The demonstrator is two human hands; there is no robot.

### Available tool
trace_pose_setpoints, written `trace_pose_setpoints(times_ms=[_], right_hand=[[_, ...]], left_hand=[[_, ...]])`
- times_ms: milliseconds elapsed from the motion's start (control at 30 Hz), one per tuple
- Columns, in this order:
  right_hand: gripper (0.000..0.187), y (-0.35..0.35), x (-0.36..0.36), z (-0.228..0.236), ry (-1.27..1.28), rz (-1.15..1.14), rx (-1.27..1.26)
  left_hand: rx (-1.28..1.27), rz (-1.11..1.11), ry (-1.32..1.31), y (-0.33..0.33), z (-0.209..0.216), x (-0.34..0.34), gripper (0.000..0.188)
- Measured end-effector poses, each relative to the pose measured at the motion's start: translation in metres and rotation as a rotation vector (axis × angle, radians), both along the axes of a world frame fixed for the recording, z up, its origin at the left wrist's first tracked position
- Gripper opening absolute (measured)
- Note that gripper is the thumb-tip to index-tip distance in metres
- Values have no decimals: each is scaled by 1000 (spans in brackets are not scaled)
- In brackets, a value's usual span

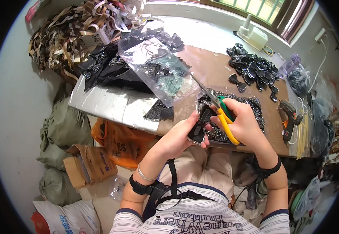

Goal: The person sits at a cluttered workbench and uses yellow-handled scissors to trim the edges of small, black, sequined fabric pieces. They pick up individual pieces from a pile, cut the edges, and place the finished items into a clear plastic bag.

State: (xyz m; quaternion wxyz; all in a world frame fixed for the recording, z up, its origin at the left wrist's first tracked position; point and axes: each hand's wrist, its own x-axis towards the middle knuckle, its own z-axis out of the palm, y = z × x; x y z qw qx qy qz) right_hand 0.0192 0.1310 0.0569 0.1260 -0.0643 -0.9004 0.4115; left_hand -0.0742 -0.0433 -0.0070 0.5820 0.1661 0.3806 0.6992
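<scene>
My left hand (185, 130) pinches a black fabric bow (196, 133) with sparkling trim along its lower edge. My right hand (244, 124) is wrapped around scissors (226, 126) with yellow and green handles. Their long metal blades look closed and point up and to the left, past the bow. Beneath both hands, at the table's front edge, lies a bed of black sparkling pieces (255, 107), partly hidden by the right hand. Left of the bow, a loose piece of black pleated fabric (159, 111) rests near the table edge.
A clear plastic bag (142, 72) lies over heaped black fabric (105, 68). Finished-looking black bows (255, 68) are piled at the right, near a glue gun (289, 119) and glue sticks (303, 134). A white bottle (253, 36) stands behind; ribbon strips (66, 37) fill the far left.
</scene>
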Motion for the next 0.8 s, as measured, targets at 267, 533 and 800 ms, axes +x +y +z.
trace_pose_setpoints(times_ms=[267, 533, 800], right_hand=[[18, -2, -21, -2, -162, 135, -94], [16, 6, -30, 1, -289, 26, -470], [14, 15, -30, 10, -291, 2, -471]], left_hand=[[-84, 56, 80, -8, 2, -4, 50], [-71, -1, 67, -2, 11, -17, 37], [22, -77, 52, 6, 4, -26, 38]])
